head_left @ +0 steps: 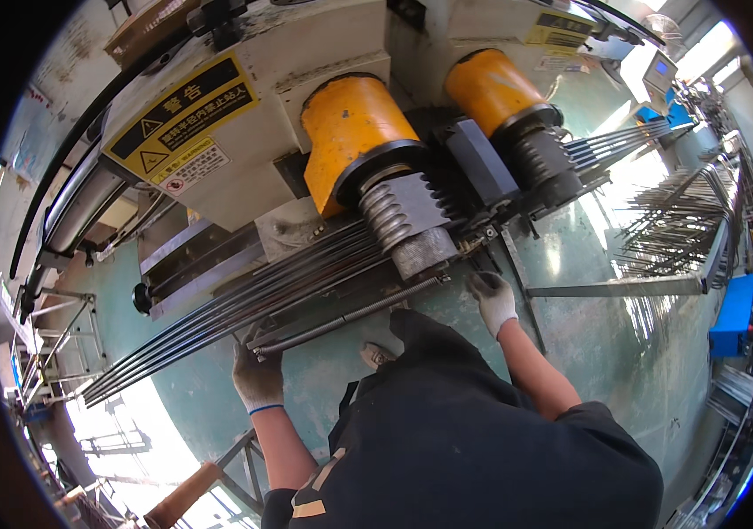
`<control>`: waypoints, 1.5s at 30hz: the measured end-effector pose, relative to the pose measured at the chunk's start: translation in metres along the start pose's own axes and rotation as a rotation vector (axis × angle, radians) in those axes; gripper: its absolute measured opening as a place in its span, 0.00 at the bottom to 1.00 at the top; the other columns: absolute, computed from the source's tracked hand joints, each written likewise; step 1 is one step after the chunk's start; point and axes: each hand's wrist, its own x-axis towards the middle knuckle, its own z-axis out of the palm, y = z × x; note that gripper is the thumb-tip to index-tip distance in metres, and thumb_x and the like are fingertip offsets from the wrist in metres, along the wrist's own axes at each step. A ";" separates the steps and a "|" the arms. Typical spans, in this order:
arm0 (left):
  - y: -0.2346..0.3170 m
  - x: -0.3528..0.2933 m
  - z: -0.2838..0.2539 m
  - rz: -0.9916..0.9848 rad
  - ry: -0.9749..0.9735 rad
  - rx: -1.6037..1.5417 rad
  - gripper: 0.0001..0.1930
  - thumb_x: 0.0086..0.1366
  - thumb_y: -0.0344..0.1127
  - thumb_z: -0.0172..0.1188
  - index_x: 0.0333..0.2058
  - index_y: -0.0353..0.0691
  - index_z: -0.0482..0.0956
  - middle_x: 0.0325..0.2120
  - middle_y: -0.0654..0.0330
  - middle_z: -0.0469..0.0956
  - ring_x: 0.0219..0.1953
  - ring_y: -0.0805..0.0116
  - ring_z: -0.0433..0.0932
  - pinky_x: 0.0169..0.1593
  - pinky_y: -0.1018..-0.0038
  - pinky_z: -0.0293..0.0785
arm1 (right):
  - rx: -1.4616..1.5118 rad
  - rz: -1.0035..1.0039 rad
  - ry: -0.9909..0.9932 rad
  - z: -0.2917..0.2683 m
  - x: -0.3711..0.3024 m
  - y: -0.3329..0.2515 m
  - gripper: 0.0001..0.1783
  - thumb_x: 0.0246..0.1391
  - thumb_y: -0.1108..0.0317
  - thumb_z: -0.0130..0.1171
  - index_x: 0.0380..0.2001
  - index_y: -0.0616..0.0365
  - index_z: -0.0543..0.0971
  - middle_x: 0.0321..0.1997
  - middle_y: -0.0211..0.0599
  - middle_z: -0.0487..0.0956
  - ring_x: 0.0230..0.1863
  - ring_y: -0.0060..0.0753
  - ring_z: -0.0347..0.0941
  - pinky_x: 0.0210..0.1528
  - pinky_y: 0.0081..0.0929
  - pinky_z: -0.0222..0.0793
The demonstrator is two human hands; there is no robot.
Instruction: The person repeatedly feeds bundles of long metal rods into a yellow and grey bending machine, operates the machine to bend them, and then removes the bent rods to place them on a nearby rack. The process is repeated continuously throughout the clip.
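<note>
My left hand (pixel 258 377), in a pale work glove with dark fingertips, is at the near end of a thin spring-wrapped rod (pixel 350 316). Its fingers are curled, but what they grip is partly hidden. Just beyond it run several long dark steel bars (pixel 187 337), side by side, passing under a ribbed steel roller (pixel 398 212) below an orange housing (pixel 354 119). My right hand (pixel 493 301), also gloved, is right of the rod's far end, by the machine's lower edge. Its dark fingers are bent inward; anything in them is too small to make out.
A second orange housing (pixel 493 88) with a ribbed roller (pixel 544 163) stands farther right. A metal rack (pixel 623 288) with a heap of bent rods (pixel 676 220) is at the right. A yellow-and-black warning label (pixel 182 115) marks the machine body. A brown beam (pixel 184 495) lies lower left.
</note>
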 end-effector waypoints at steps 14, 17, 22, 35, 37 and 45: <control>0.096 -0.049 0.009 0.359 -0.409 -0.022 0.33 0.82 0.60 0.55 0.70 0.38 0.76 0.71 0.49 0.77 0.73 0.49 0.73 0.79 0.52 0.62 | 0.704 -0.440 0.156 0.030 0.014 -0.176 0.21 0.81 0.55 0.56 0.59 0.62 0.82 0.55 0.36 0.85 0.55 0.29 0.80 0.60 0.32 0.77; 0.099 -0.055 0.045 0.333 -0.264 -0.117 0.32 0.83 0.58 0.55 0.71 0.37 0.76 0.72 0.48 0.76 0.74 0.49 0.71 0.80 0.52 0.60 | 1.227 -0.096 0.112 0.034 0.015 -0.210 0.18 0.80 0.54 0.57 0.53 0.58 0.84 0.47 0.37 0.86 0.47 0.32 0.83 0.51 0.34 0.81; 0.092 -0.056 0.088 0.354 -0.189 -0.142 0.28 0.85 0.51 0.51 0.71 0.38 0.76 0.72 0.47 0.75 0.74 0.49 0.72 0.81 0.51 0.61 | 1.083 -0.073 0.145 0.033 0.033 -0.203 0.15 0.78 0.56 0.60 0.49 0.58 0.83 0.40 0.33 0.85 0.39 0.29 0.82 0.44 0.31 0.79; 0.248 -0.091 0.171 0.824 0.011 0.396 0.26 0.87 0.45 0.50 0.63 0.22 0.80 0.58 0.46 0.85 0.60 0.55 0.84 0.71 0.61 0.74 | 1.115 -0.091 0.113 0.022 0.025 -0.232 0.19 0.73 0.63 0.64 0.60 0.64 0.82 0.56 0.38 0.85 0.54 0.35 0.84 0.59 0.35 0.80; 0.263 -0.095 0.200 0.943 0.102 0.425 0.25 0.88 0.44 0.49 0.62 0.23 0.81 0.57 0.48 0.86 0.58 0.59 0.85 0.69 0.65 0.77 | 1.096 -0.109 0.105 0.017 0.023 -0.243 0.20 0.72 0.64 0.65 0.61 0.63 0.82 0.57 0.39 0.85 0.55 0.35 0.84 0.59 0.35 0.80; 0.211 -0.134 0.361 1.220 -0.024 0.653 0.24 0.79 0.35 0.63 0.67 0.27 0.74 0.51 0.45 0.88 0.50 0.56 0.88 0.59 0.63 0.83 | 1.084 -0.104 0.116 0.013 0.042 -0.253 0.20 0.65 0.71 0.72 0.58 0.61 0.84 0.54 0.37 0.86 0.50 0.36 0.87 0.49 0.35 0.86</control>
